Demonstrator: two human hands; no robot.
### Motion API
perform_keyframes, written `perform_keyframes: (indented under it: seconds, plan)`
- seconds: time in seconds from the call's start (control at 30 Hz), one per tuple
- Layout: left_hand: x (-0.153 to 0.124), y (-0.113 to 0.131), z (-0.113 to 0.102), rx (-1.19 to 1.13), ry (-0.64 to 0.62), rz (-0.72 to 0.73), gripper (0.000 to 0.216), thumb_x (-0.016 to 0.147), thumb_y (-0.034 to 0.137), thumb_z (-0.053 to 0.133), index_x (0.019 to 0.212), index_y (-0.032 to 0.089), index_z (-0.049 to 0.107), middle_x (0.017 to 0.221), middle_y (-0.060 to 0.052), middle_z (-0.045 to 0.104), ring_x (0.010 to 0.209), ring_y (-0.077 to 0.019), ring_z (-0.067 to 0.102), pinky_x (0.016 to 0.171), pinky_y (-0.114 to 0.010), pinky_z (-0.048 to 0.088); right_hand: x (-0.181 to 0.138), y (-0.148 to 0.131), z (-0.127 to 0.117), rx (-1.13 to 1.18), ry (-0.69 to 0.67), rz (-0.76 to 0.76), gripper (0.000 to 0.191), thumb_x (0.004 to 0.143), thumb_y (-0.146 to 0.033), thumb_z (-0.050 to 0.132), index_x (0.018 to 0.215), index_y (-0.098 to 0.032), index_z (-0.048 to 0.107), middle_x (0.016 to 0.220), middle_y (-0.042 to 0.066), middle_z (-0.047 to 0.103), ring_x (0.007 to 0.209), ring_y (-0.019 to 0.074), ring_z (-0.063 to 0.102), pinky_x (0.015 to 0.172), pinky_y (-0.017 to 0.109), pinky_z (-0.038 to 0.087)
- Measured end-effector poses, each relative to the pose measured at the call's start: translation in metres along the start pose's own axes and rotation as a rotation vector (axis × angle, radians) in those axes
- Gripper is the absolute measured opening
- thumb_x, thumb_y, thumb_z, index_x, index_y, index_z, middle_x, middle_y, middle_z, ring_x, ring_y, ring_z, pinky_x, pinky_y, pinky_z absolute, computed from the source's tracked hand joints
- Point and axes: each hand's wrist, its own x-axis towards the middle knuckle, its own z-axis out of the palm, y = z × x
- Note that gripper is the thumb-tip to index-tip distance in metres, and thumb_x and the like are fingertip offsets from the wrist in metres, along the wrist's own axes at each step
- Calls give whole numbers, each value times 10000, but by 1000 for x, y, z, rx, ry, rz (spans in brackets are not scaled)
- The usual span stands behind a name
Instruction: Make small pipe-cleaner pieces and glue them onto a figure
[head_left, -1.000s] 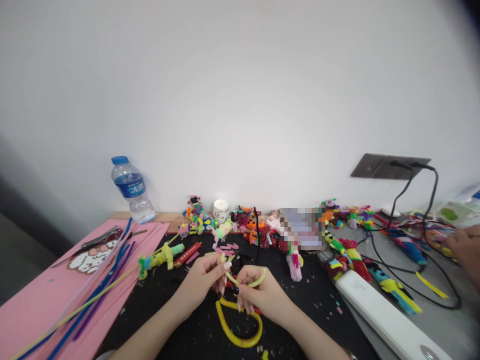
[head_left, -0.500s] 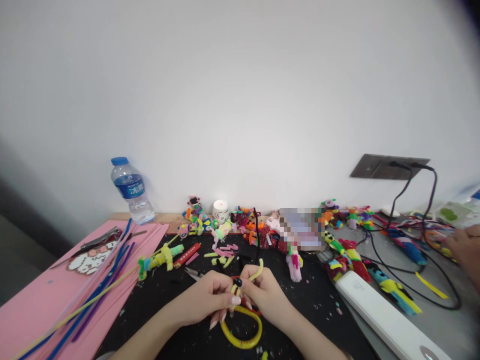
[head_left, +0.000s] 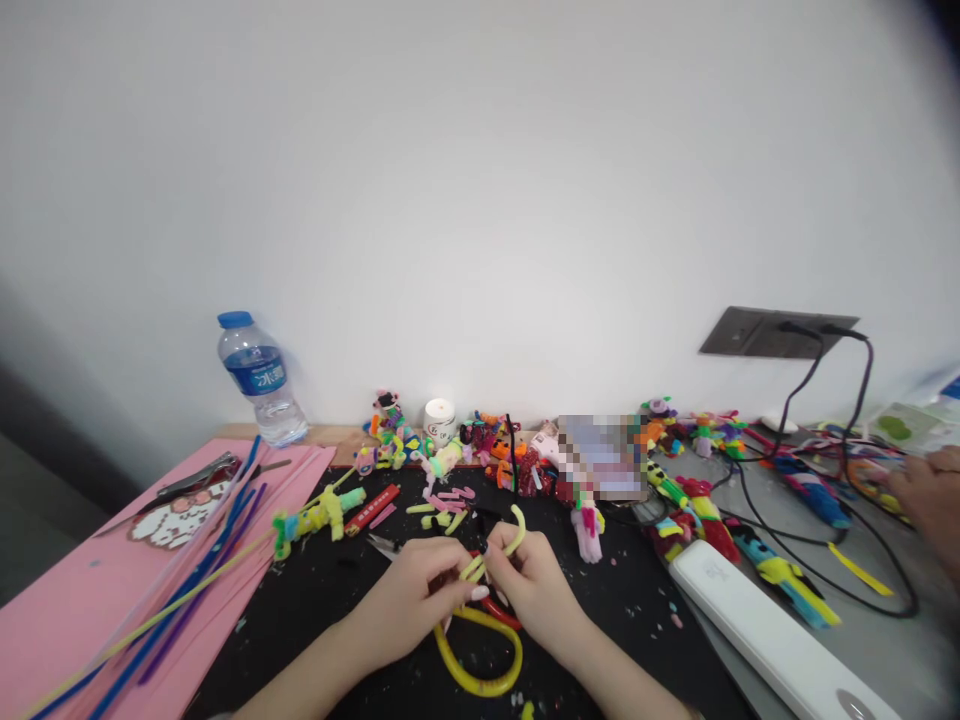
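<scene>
My left hand (head_left: 420,595) pinches a pale yellow pipe cleaner (head_left: 516,530), which is bent into short strands between my fingers. Thumb and fingers of my right hand (head_left: 529,580) are closed on the same pipe cleaner, and its curved free end rises above that hand. Beneath both hands, on a black mat (head_left: 300,620), lie scissors with one yellow handle loop (head_left: 480,685) and one red one. Their blade tips (head_left: 382,545) show beyond my left hand; the middle of the scissors is hidden.
Pink sheets (head_left: 67,600) with blue and purple pipe cleaners lie left, near a water bottle (head_left: 262,380). Pipe-cleaner figures (head_left: 386,430) line the wall. At right are a white oblong device (head_left: 765,630), black cables (head_left: 915,590) and another person's hand (head_left: 937,500).
The small black piece seen between my fingertips is out of sight. Pale yellow strands now show there. My right hand has turned slightly, and both hands remain close together.
</scene>
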Motion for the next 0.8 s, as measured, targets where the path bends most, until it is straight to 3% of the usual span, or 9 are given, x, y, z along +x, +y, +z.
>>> perform_keyframes:
  seconds: [0.17, 0.3, 0.43, 0.8]
  plan:
    - [0, 3, -5, 156, 17, 92, 283, 890, 251, 430, 637, 170, 528, 649, 16, 495, 623, -115, 496, 591, -197, 365, 1, -2, -1, -18, 38, -49, 266, 847, -256, 468, 599, -163, 476, 494, -46, 433, 460, 79, 385, 459, 196, 304]
    - [-1, -2, -6, 191, 26, 127, 269, 905, 206, 396, 675, 168, 529, 668, 20, 496, 631, -106, 499, 604, -190, 369, 2, -3, -1, 14, 82, -66, 93, 781, -183, 548, 778, -144, 633, 599, -7, 581, 485, 92, 484, 483, 199, 382]
    - [-1, -10, -4, 173, 36, 137, 289, 909, 213, 400, 645, 164, 505, 650, 29, 478, 607, -93, 499, 586, -176, 372, 3, -6, -2, 57, 99, -64, 107, 713, -133, 607, 787, -151, 683, 645, 13, 641, 534, 113, 548, 516, 204, 428]
    - [1, -16, -6, 119, 13, 122, 274, 920, 225, 372, 764, 164, 589, 700, 19, 490, 584, -80, 505, 566, -160, 407, 5, -2, -2, 213, 78, -6, 82, 741, -166, 588, 713, -144, 662, 528, -9, 598, 435, 100, 529, 451, 199, 427]
